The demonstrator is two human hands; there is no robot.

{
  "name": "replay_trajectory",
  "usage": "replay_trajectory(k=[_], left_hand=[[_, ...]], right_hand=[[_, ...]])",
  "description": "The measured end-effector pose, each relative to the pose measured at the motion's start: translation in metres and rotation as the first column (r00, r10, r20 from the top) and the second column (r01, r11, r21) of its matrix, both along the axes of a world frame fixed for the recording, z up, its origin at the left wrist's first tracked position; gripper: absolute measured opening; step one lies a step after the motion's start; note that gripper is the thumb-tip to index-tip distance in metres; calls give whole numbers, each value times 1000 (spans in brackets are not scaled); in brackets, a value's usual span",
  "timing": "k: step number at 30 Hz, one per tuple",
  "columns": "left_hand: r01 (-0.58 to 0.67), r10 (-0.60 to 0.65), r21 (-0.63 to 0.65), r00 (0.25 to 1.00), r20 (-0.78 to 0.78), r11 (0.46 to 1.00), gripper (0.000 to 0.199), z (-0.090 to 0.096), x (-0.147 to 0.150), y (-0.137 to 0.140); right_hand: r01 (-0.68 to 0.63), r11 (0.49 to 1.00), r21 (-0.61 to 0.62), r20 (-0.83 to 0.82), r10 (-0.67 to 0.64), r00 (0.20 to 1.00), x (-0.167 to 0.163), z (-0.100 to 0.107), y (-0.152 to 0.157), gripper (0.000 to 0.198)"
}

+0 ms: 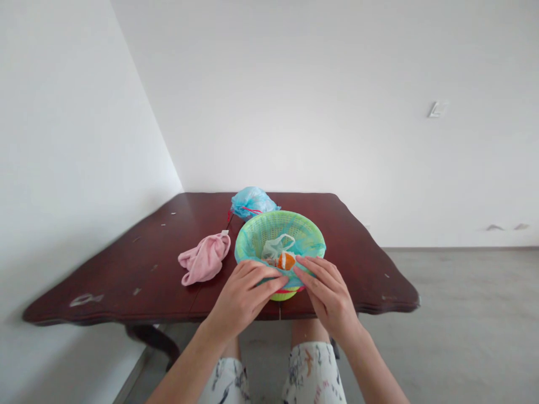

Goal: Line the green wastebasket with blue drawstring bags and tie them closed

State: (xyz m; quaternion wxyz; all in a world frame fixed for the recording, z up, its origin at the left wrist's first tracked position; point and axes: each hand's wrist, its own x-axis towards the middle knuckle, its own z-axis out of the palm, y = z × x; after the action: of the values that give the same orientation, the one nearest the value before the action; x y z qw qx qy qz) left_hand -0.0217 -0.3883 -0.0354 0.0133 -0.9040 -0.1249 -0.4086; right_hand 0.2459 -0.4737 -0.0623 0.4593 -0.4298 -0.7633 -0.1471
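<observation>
A green plastic basket (280, 220) stands near the table's front edge, lined with a thin blue plastic bag (310, 247). Inside lie a crumpled clear plastic bag (275, 247) and an orange piece with white on it (287, 261), perhaps peel. My left hand (248, 289) is at the near left of the rim, fingers closed on the liner's edge. At the near right, my right hand (326, 286) pinches the same edge. Red drawstring shows below the rim between the hands. The fingertips partly hide the folded plastic.
Behind the basket sits a tied blue bag (252, 202) with red string. A crumpled pink cloth (205, 258) lies left of the basket. The dark red wooden table (357, 269) has small scraps on its left side and a white wall behind it.
</observation>
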Motion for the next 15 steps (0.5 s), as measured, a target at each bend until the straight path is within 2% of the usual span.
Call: replay_trajectory(k=[3,8,11,15], left_hand=[[32,-24,-127,998,63,991,22,-1,3,5],[73,-21,-249,978,205,966,17,0,7,28],[58,4,-301,980,199,952,19,7,10,41],[39,30,-373,984,177,927,27,16,15,54]], right_hand=[[108,994,3,-26,-108,994,7,7,3,49],[266,964,-11,112,-263,958,34,30,25,21],[303,952,-48,266,-281,922,52,43,47,20],[310,943,-119,452,-226,863,73,53,79,28]])
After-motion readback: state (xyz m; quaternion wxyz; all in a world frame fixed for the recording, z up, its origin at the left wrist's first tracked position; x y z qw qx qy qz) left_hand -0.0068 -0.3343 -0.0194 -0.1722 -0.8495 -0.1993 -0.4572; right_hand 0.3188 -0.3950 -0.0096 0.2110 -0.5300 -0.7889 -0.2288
